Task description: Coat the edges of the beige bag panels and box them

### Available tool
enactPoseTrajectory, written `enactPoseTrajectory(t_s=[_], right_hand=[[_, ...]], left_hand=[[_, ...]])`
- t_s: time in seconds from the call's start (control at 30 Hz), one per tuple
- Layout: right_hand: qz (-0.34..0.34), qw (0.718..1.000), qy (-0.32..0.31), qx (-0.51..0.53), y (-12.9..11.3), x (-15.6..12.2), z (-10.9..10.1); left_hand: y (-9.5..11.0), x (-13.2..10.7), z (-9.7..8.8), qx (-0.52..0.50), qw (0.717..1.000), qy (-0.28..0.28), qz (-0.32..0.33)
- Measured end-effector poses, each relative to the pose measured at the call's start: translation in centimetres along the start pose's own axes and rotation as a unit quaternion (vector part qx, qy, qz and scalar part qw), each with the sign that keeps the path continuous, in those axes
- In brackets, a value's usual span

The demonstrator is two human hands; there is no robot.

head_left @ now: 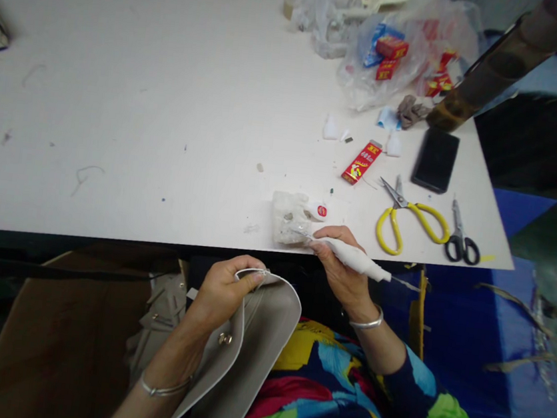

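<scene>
My left hand [223,290] is closed on the curved edge of a beige leather flap [256,341] with a metal snap, held over my lap below the table edge. My right hand [339,266] grips a white pen-shaped tool [353,256] at the front edge of the white table [142,120]. The tool's tip points left into a crumpled clear plastic wad [288,218]. A small white tube with a red label [318,210] lies beside the wad.
Yellow-handled scissors [410,221] and small black-handled scissors [461,236] lie to the right, near a black phone [435,160]. A red box [361,163] and a plastic bag of red boxes [401,55] sit further back. A brown carton [67,339] stands below left.
</scene>
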State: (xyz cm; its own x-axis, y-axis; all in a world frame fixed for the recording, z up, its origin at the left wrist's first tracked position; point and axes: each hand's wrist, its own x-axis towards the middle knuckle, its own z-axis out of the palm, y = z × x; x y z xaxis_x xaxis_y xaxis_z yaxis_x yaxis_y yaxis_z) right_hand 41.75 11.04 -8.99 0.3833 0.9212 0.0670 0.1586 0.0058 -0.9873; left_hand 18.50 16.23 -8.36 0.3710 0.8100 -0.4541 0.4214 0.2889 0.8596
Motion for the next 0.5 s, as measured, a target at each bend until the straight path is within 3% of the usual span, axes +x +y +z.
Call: enactPoseTrajectory(t_s=[0.1,0.3,0.5], right_hand=[[0.011,0.999,-0.004,0.031,-0.2,-0.5,-0.1],[0.045,0.986,-0.140,0.074,-0.8,-1.8,0.7],[0.060,0.982,-0.161,0.075,-0.9,-2.0,1.5]], left_hand=[[0.3,-0.1,-0.1,0.002,1.000,-0.012,0.002],[0.6,-0.1,-0.1,-0.002,0.999,-0.047,0.017],[0.2,-0.1,-0.1,-0.007,0.998,-0.054,0.027]])
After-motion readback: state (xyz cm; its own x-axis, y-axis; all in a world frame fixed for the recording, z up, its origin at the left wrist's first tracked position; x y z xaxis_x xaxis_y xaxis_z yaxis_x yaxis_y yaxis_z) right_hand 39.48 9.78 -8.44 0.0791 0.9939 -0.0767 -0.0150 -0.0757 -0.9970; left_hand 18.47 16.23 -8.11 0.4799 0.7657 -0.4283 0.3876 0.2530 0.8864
